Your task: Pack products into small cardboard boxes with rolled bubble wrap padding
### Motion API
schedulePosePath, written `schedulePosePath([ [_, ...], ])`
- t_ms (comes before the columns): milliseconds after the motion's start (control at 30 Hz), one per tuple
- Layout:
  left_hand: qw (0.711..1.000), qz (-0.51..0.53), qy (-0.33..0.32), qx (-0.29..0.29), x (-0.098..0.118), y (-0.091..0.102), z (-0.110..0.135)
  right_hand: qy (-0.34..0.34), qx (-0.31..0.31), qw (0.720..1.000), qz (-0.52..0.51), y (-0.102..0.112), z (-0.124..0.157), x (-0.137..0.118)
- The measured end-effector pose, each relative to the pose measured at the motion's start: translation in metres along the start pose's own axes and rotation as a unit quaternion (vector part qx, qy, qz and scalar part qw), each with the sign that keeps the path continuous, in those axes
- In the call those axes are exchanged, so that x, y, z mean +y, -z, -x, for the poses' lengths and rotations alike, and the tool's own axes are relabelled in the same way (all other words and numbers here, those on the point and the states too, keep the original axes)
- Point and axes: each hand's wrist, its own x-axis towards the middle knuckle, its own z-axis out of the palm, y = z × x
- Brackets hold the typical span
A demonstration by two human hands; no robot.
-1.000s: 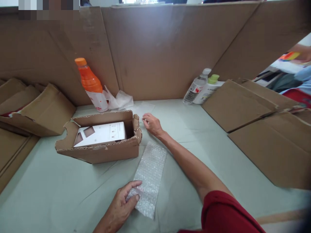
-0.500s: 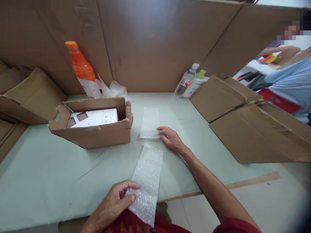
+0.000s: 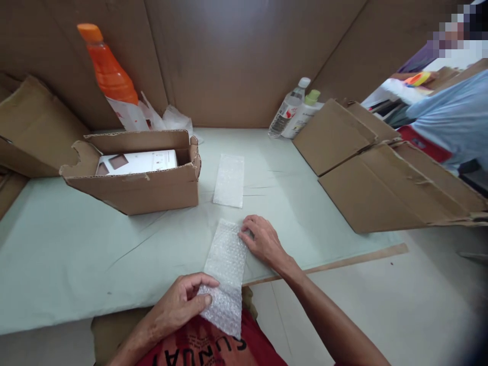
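Observation:
A bubble wrap bag (image 3: 224, 259) slants from the table over its front edge toward my lap. My left hand (image 3: 186, 300) is closed on its lower left side, thumb on top. At the bag's upper right edge, my right hand (image 3: 263, 241) has its fingers curled, and the fingertips and thumb pinch the edge. Beyond it, a second bubble wrap bag (image 3: 229, 180) lies flat on the table, apart from both hands.
An open cardboard box (image 3: 163, 190) holding a white printed box (image 3: 147, 161) stands at left. Behind it are an orange-capped bottle (image 3: 114, 76) and crumpled plastic (image 3: 177, 119). Clear bottle (image 3: 284, 114), white bottle (image 3: 301, 119) and cardboard boxes (image 3: 381, 188) stand right. Another person (image 3: 450, 112) is beyond.
My right hand has drawn back from the flat bag to the upper right edge of the held one. My left hand keeps its hold. The view has tilted down slightly.

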Motion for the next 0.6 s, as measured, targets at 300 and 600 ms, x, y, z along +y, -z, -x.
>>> schedulePosePath([
  [300, 0.993, -0.109, -0.032, 0.023, 0.014, 0.010, 0.001, -0.045, -0.060, 0.997, -0.024, 0.003, -0.006, -0.005],
  [600, 0.995, -0.095, -0.034, 0.007, 0.029, 0.007, -0.009, 0.016, -0.001, 1.000, -0.006, 0.031, -0.036, 0.000],
])
